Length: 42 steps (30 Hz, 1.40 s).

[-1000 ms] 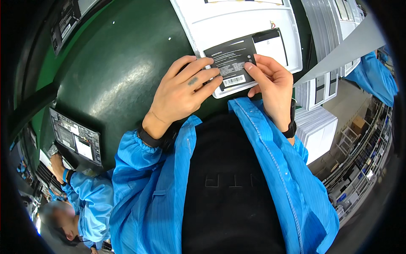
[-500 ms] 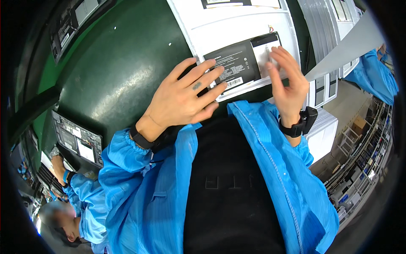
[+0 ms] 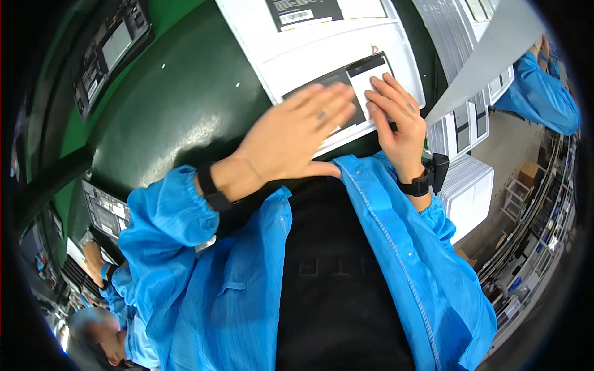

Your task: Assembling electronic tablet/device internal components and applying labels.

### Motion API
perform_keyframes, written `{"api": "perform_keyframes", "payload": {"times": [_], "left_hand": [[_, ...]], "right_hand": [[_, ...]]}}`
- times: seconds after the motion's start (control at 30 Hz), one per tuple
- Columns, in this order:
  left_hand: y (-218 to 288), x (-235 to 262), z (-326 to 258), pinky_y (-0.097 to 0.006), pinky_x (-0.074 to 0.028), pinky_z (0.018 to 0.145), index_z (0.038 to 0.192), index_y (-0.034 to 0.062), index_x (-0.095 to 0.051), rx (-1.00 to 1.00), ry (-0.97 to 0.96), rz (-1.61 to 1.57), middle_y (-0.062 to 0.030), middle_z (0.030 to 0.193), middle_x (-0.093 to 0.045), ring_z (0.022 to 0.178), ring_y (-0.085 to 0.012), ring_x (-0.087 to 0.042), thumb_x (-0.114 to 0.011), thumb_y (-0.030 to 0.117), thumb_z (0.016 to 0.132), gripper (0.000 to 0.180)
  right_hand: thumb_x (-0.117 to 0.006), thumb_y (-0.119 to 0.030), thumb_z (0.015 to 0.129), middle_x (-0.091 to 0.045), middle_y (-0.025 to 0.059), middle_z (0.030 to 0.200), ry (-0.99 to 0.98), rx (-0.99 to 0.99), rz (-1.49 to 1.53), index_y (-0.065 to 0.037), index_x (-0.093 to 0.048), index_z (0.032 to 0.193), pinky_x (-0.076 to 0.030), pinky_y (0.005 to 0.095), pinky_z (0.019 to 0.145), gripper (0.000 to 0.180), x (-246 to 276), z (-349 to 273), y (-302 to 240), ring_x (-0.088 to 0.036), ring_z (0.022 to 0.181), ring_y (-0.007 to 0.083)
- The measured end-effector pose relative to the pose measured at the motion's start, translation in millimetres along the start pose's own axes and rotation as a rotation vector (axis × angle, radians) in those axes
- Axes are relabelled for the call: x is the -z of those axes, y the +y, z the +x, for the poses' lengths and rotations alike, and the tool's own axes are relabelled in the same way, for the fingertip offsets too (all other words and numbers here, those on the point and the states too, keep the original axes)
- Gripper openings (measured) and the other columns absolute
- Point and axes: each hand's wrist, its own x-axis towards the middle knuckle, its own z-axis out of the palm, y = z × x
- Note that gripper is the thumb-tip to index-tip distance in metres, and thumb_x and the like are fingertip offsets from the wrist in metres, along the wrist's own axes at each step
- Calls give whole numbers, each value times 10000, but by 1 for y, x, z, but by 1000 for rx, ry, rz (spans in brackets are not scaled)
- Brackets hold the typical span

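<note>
A flat black battery pack (image 3: 370, 64) with a white panel lies in the near half of a white plastic tray (image 3: 291, 55). My left hand (image 3: 291, 136) is stretched flat over the dark labelled part of the battery, fingers extended and slightly smeared by motion. It covers most of the label, and whether it presses down or hovers I cannot tell. On the white panel at the battery's right end rest the fingertips of my right hand (image 3: 401, 120), thumb apart and nothing visible in its grasp. Small coloured wires (image 3: 374, 49) stick out past the battery's far edge.
A second battery (image 3: 306, 11) lies in the tray's far half. Stacked white trays (image 3: 467, 191) stand to the right, below a pale sheet (image 3: 489, 59). Opened laptop bases (image 3: 111, 52) sit on the green bench (image 3: 185, 80) at left. A co-worker's hand (image 3: 94, 263) shows lower left.
My left hand has slid right across the battery, flattening over its label. My right hand has shifted slightly left in view and stays at the white panel. The tray appears lower and further left.
</note>
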Motion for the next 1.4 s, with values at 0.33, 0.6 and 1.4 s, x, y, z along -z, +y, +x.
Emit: {"api": "perform_keyframes", "payload": {"times": [0.33,0.6,1.4], "left_hand": [[-6,4,11,-465,-292,1225,1497,-5,-445,-128,-15,-12,-215,1607,-363,1483,-350,-364,-550,728,865,973],[-8,9,10,-492,-268,1230,1514,9,-431,-69,-115,73,-199,1594,-395,1493,-323,-356,-579,740,834,1009],[-55,-2,-37,-609,-188,1223,1561,-55,-260,405,217,-42,-495,1564,-35,1516,-577,-51,-915,621,479,1434]], "right_hand": [[-724,-20,854,-726,59,1246,18,19,14,-78,-773,1051,-471,413,1016,212,-1,0,3,-620,1281,282],[-740,-33,845,-730,65,1221,45,24,47,-61,-763,1014,-476,426,990,173,-1,-1,5,-631,1256,290],[-755,-125,895,-644,47,900,417,-271,3,3,-764,994,-426,276,691,162,128,69,133,-525,757,129]]}}
